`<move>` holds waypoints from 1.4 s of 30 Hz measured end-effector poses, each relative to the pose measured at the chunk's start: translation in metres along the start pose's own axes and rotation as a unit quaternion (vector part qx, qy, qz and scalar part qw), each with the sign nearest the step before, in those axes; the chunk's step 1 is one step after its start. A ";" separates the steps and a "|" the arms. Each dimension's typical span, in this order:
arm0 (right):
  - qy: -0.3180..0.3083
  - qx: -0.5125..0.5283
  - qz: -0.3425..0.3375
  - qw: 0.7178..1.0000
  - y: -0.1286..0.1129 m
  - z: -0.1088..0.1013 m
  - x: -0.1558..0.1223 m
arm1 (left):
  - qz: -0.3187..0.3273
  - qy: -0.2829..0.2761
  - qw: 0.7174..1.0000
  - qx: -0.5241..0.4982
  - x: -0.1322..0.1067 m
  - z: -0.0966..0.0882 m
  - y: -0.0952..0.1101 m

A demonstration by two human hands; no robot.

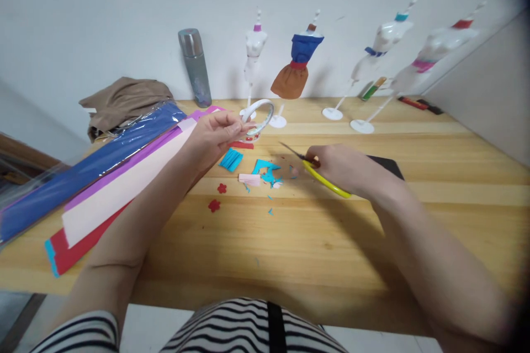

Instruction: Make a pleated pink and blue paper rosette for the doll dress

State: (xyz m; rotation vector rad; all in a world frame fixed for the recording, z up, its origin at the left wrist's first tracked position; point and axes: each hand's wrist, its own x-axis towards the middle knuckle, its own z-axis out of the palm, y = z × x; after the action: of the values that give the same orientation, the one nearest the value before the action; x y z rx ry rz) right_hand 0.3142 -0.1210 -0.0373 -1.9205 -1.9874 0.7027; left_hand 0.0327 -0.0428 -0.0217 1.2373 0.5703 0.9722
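My left hand (215, 135) is closed on a white tape roll (260, 115), held a little above the wooden table (290, 231). My right hand (339, 168) grips yellow-handled scissors (318, 174), their blades pointing left toward the roll. Between the hands lie blue paper scraps (267, 171), a folded blue piece (231, 160), a pink strip (249, 179), a red strip (241, 145) and two small red paper flowers (218, 197).
Long crepe paper sheets in blue, purple, pink and red (107, 187) lie at the left. Several small white mannequins (253, 60) stand at the back, one in a blue and brown dress (298, 66). A grey bottle (195, 68), brown cloth (124, 102) and a black mat (387, 166) are nearby.
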 end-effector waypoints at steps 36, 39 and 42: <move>-0.030 0.174 -0.101 0.979 0.018 -0.022 0.003 | -0.035 -0.181 0.968 0.170 -0.005 0.016 -0.021; 0.055 0.038 -0.049 0.997 0.033 -0.021 0.014 | -0.035 -0.091 0.976 0.196 -0.001 0.010 -0.018; 0.051 -0.080 -0.001 0.995 0.048 -0.018 0.027 | -0.025 -0.026 0.984 0.177 0.004 0.004 -0.012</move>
State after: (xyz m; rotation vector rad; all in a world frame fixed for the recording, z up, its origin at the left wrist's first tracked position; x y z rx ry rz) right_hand 0.3619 -0.0922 -0.0511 -2.0007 -2.0364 0.4472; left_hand 0.0416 -0.0421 -0.0315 1.5507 0.7505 0.8148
